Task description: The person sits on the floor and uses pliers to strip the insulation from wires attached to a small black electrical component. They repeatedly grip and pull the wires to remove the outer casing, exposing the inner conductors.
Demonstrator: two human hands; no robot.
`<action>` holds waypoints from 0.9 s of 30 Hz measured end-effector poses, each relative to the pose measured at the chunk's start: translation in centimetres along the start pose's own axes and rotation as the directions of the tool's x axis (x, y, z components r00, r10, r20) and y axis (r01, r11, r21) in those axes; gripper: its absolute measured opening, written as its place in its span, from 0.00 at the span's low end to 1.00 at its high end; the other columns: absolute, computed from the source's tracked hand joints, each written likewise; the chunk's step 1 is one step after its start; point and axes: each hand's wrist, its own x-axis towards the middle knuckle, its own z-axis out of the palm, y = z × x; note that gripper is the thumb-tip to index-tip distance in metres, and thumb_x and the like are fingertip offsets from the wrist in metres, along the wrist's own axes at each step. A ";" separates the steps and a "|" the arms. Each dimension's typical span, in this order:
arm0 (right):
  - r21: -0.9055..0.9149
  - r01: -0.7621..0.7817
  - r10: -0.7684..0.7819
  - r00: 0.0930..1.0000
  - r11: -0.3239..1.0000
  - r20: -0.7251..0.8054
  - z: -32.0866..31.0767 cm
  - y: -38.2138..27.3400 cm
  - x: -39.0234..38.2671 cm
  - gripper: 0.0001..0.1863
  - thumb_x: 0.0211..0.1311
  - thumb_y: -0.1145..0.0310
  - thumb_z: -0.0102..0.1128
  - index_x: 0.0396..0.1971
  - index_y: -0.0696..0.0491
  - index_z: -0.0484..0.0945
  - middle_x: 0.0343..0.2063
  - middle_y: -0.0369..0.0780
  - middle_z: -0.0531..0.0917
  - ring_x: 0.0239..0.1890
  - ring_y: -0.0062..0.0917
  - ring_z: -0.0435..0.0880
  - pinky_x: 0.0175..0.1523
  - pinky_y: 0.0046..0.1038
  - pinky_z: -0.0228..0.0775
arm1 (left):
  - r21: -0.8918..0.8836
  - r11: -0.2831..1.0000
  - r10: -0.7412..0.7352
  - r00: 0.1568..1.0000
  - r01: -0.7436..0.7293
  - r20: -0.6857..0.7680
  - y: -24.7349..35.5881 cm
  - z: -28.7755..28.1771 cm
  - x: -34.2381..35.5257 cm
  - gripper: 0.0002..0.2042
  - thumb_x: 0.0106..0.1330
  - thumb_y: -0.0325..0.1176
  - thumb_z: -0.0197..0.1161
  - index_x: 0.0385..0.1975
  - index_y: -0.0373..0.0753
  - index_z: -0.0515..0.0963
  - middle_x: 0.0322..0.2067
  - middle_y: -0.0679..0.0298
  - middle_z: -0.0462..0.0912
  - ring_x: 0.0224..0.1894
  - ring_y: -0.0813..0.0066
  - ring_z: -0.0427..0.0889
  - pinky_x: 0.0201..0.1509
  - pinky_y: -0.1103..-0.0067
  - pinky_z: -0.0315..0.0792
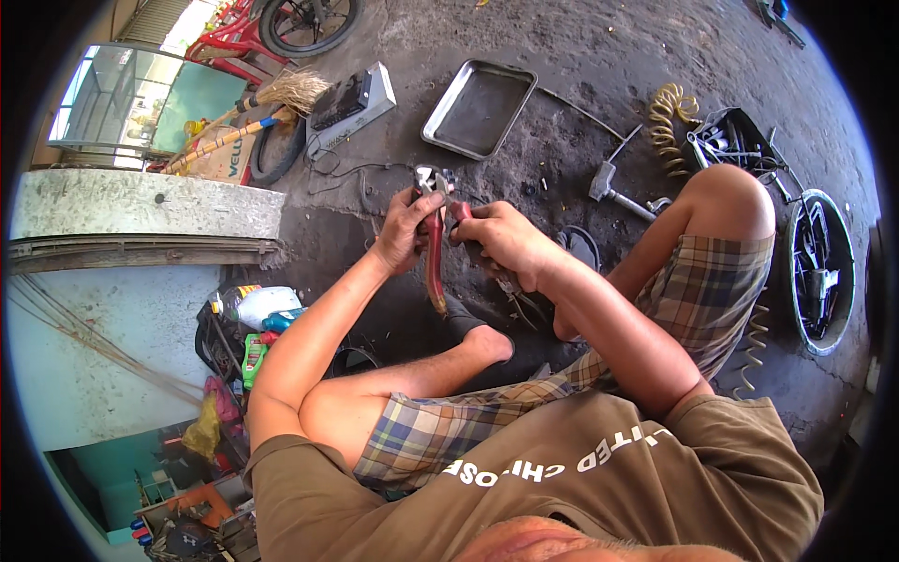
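Note:
In front of me, above the floor, I hold a pair of pliers with long red handles (434, 262), its metal jaws (432, 177) pointing away. My left hand (401, 234) is closed around it near the jaws, with the thumb on the upper part of the left handle. My right hand (510, 242) is wrapped around a second red grip, which looks like the other handle. A small dark and silver piece sits by the jaws; its kind cannot be made out. Below my right hand, thin metal tool ends (521, 304) show, partly hidden.
A metal tray (479, 110) lies ahead, beside a grey box-shaped device (353, 110) with a cable. To the right are a hammer-like tool (609, 187), a coiled yellow hose (670, 126) and a round tub of tools (796, 281). Bottles (262, 304) stand left.

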 end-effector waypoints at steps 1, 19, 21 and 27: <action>0.024 0.011 -0.011 1.000 1.000 -0.008 0.0 0.4 0.4 0.07 0.70 0.65 0.62 0.38 0.54 0.80 0.16 0.28 0.68 0.12 0.15 0.62 0.16 0.25 0.51 | -0.022 1.000 0.001 1.000 -0.001 -0.008 0.1 0.3 0.3 0.18 0.75 0.51 0.64 0.41 0.39 0.78 0.22 0.70 0.79 0.19 0.85 0.75 0.20 0.86 0.66; 0.179 0.118 -0.012 0.864 0.977 -0.504 -2.3 3.1 3.6 0.10 0.74 0.61 0.61 0.40 0.53 0.77 0.21 0.31 0.74 0.16 0.18 0.70 0.20 0.26 0.60 | 0.989 -0.079 -0.170 0.976 0.122 -0.133 5.7 -2.3 0.4 0.22 0.65 0.44 0.72 0.50 0.34 0.80 0.46 0.37 0.87 0.53 0.37 0.84 0.56 0.53 0.77; 0.134 0.085 -0.016 0.892 0.987 -0.451 -1.4 2.8 3.0 0.12 0.74 0.60 0.62 0.41 0.54 0.79 0.21 0.31 0.74 0.17 0.18 0.70 0.23 0.27 0.61 | 0.996 0.004 -0.194 0.978 0.084 -0.082 5.5 -2.8 0.1 0.27 0.64 0.45 0.74 0.55 0.30 0.79 0.46 0.37 0.87 0.53 0.38 0.85 0.57 0.54 0.77; -0.239 0.157 -0.248 0.874 0.958 -0.419 -0.3 1.9 1.7 0.19 0.70 0.58 0.66 0.40 0.62 0.82 0.24 0.38 0.80 0.29 0.22 0.74 0.38 0.34 0.69 | 0.833 0.519 0.067 0.981 -0.192 0.184 2.0 -6.2 0.2 0.27 0.63 0.42 0.76 0.55 0.29 0.79 0.33 0.55 0.87 0.33 0.63 0.87 0.36 0.69 0.76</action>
